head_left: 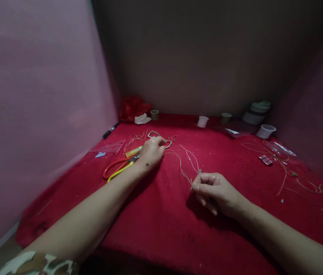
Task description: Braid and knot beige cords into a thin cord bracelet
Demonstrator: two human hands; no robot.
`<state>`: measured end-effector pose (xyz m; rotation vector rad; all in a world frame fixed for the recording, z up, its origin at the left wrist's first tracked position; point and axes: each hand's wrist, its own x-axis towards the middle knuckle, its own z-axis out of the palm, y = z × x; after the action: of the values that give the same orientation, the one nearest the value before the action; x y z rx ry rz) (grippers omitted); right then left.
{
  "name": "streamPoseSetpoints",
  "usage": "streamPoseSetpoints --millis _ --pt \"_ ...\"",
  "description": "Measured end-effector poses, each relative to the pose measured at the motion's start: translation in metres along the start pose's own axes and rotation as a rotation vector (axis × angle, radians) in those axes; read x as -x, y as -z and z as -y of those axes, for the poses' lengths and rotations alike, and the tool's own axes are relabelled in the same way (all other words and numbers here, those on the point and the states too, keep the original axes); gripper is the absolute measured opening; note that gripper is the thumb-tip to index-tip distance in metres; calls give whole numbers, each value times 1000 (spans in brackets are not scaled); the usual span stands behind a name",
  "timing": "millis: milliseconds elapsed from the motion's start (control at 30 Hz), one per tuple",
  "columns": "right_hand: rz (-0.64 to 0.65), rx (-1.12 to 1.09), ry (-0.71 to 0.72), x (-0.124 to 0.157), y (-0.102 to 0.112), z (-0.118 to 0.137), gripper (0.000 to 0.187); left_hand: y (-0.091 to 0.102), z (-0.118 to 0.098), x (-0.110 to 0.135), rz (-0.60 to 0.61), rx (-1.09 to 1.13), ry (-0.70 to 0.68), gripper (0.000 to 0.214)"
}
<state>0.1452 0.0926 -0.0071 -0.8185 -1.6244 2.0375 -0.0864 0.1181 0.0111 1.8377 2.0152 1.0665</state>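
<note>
My left hand (152,151) reaches forward over the red cloth (161,214), fingers curled and pinched on a braided cord piece (168,143) with thin beige strands. Those strands (186,162) run back toward me to my right hand (214,191), which is closed in a pinch on their near ends. Orange and yellow scissors (118,168) lie just left of my left wrist, beside a yellow lighter (133,151).
Small cups (202,121) (154,114) (265,131) stand along the back wall, with a stack of white lids (257,111) at the right. A black marker (110,131) lies at the left edge. Loose cords (281,168) and a clip (265,160) lie at the right. Pink panels close both sides.
</note>
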Motion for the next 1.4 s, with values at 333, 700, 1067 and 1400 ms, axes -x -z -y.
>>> streamPoseSetpoints --millis 333,700,1067,1400 --pt "6 54 -39 2 -5 8 25 2 -1 -6 56 266 153 13" --pt "17 66 -46 1 -5 8 24 25 -39 26 533 1082 151 10" --pt "19 65 -64 2 -4 9 25 24 -38 26 614 1193 225 8" --pt "25 76 -69 3 -5 9 24 23 -39 27 637 1133 232 8"
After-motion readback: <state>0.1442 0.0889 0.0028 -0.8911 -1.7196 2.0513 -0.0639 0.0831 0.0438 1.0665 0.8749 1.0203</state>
